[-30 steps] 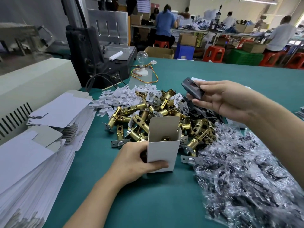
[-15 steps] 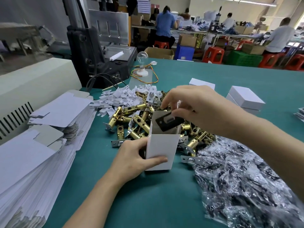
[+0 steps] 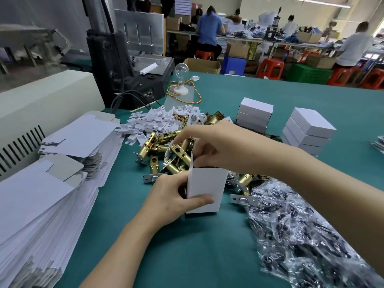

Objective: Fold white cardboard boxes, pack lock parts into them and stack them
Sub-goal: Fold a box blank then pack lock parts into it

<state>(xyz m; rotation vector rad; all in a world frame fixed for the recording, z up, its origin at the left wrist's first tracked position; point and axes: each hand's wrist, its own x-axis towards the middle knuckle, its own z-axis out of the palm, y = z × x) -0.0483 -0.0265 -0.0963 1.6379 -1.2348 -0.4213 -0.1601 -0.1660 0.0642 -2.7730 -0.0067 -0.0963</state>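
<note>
Stacks of flat box blanks [image 3: 52, 194] are lying along the left edge of the teal tabletop [image 3: 187, 246], with a cream machine housing [image 3: 52, 96] sitting behind them. Further back, a dark machine [image 3: 124, 69] is standing beside a clear light bulb [image 3: 181, 68] on a white base. Small white cardboard inserts [image 3: 153, 121] are lying in a loose heap, touching a pile of brass latch bolts [image 3: 166, 150] just in front of them.

At the near edge of that pile, the left hand [image 3: 168, 200] is gripping an upright white cardboard box [image 3: 207, 183], with the thumb lying across its front face and the fingers wrapping round its left side. The box is standing on the tabletop with its open top facing up. The right hand [image 3: 224, 146] is reaching down from the right onto the box's open top, its fingers curling at the rim; whether they are holding anything is hidden.

Behind the right hand, closed white boxes [image 3: 255, 113] are sitting in a stack, and a second stack of boxes [image 3: 309, 129] is sitting further right. Clear plastic bags of dark parts [image 3: 301, 235] are spreading over the near right of the tabletop, under the right forearm.
</note>
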